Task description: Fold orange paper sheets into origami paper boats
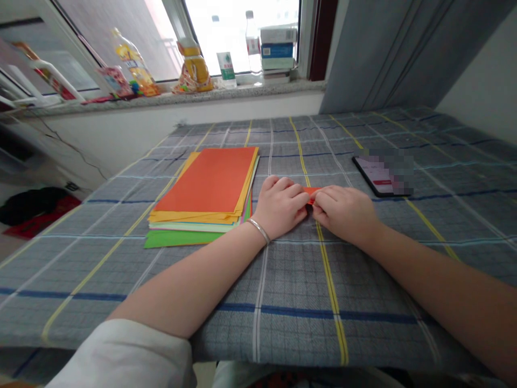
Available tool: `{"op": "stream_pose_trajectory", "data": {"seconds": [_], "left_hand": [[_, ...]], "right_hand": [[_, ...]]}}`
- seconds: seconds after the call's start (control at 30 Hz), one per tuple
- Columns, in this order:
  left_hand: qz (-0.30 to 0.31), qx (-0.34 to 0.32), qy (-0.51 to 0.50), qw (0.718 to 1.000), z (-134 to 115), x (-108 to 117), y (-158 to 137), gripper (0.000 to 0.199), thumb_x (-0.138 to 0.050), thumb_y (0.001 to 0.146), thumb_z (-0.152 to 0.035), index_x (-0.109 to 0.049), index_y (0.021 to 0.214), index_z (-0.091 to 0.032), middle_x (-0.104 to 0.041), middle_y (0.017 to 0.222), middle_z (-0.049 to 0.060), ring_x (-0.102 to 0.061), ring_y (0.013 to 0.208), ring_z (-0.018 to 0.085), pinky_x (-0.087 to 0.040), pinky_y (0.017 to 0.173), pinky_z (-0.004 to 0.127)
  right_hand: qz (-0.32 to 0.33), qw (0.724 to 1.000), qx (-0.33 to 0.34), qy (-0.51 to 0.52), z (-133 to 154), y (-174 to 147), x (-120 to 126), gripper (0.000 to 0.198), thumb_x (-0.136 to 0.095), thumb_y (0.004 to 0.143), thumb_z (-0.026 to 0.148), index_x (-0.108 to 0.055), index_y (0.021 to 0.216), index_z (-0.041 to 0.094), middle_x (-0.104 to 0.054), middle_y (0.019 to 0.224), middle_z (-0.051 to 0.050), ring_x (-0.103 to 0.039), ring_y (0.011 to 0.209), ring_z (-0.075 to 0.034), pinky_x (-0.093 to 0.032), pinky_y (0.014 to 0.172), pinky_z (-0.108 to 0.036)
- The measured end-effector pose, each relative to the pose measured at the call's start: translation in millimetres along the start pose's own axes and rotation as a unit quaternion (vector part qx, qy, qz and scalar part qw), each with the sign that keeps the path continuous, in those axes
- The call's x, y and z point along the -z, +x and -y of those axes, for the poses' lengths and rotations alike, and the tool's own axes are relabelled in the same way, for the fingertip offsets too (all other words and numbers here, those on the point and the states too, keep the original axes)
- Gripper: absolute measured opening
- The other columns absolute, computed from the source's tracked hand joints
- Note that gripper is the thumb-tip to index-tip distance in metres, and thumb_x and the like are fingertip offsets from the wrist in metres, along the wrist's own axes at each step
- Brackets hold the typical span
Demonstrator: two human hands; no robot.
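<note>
Between my two hands, low over the checked tablecloth, is a small piece of folded orange-red paper (311, 191). My left hand (281, 206) is closed on its left side, fingers curled, with a silver bangle at the wrist. From the right, my right hand (343, 212) pinches the same paper, fingertips nearly meeting those of the left. Most of the paper is hidden behind the fingers, so its full shape cannot be made out. Just left of my left hand lies a stack of coloured paper (208, 180), orange on top, with yellow, pale and green sheets sticking out beneath.
A phone (382, 175) lies on the tablecloth (291, 285) to the right. Along the windowsill (242, 92) at the back stand bottles, a yellow cup (196, 64), a white-and-green tube (226, 67) and stacked boxes (278, 51). A grey curtain (379, 54) hangs at the back right.
</note>
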State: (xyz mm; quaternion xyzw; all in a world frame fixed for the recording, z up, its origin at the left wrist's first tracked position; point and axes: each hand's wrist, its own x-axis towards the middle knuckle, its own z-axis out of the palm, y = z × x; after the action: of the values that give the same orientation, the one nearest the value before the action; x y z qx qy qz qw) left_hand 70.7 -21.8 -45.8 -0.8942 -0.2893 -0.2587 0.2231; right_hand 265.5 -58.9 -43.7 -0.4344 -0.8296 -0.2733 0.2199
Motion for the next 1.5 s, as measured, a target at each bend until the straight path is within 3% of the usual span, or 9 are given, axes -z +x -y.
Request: {"op": "stream_pose_trajectory", "data": {"seconds": [0.7,0.93,1.0,1.1,1.27,1.5], "left_hand": [[-0.030,0.003,0.018,0.999,40,4,-6,0.017,-0.054,0.092,-0.026,-0.064,0.079,-0.024,-0.072,0.088,-0.001,-0.057,0.093,0.021,-0.037,0.095,0.044],[-0.032,0.080,-0.036,0.996,38,6,-7,0.011,-0.056,0.086,-0.022,-0.065,0.079,-0.023,-0.072,0.086,0.003,-0.060,0.089,0.022,-0.042,0.092,0.043],[-0.046,0.101,-0.069,0.991,37,7,-8,0.012,-0.057,0.088,-0.026,-0.068,0.091,-0.022,-0.074,0.095,0.003,-0.062,0.094,0.022,-0.043,0.093,0.040],[-0.040,0.062,-0.098,0.992,34,6,-7,0.028,-0.059,0.095,-0.039,-0.068,0.115,-0.023,-0.075,0.112,0.003,-0.063,0.106,0.021,-0.043,0.099,0.039],[-0.010,0.040,-0.082,0.996,24,2,-5,0.026,-0.051,0.103,-0.038,-0.073,0.096,-0.026,-0.078,0.096,-0.001,-0.066,0.093,0.017,-0.044,0.093,0.036],[-0.020,0.017,-0.084,0.996,8,4,-2,0.025,-0.053,0.102,-0.037,-0.072,0.092,-0.024,-0.077,0.094,-0.001,-0.066,0.089,0.017,-0.045,0.087,0.034]], "right_hand": [[0.027,0.995,-0.082,0.042,-21,-6,5,0.016,-0.054,0.087,0.019,-0.066,0.076,0.021,-0.079,0.096,-0.003,-0.070,0.084,-0.020,-0.044,0.068,-0.032],[0.022,0.996,-0.083,0.039,-24,-9,7,0.016,-0.054,0.087,0.019,-0.067,0.079,0.021,-0.079,0.097,-0.002,-0.070,0.085,-0.020,-0.042,0.063,-0.033],[0.017,0.995,-0.087,0.038,-25,-10,8,0.016,-0.053,0.087,0.019,-0.068,0.081,0.021,-0.079,0.098,-0.002,-0.071,0.085,-0.020,-0.042,0.064,-0.033],[0.016,0.995,-0.089,0.035,-25,-10,8,0.015,-0.054,0.087,0.020,-0.068,0.082,0.021,-0.079,0.099,-0.001,-0.071,0.085,-0.021,-0.043,0.064,-0.033],[0.019,0.996,-0.082,0.040,-20,-8,8,0.017,-0.053,0.088,0.020,-0.069,0.083,0.021,-0.079,0.099,-0.002,-0.071,0.085,-0.021,-0.045,0.067,-0.033],[-0.002,0.997,-0.070,0.040,-5,-5,5,0.018,-0.053,0.090,0.020,-0.071,0.085,0.020,-0.078,0.090,-0.003,-0.070,0.080,-0.020,-0.044,0.068,-0.032]]}}
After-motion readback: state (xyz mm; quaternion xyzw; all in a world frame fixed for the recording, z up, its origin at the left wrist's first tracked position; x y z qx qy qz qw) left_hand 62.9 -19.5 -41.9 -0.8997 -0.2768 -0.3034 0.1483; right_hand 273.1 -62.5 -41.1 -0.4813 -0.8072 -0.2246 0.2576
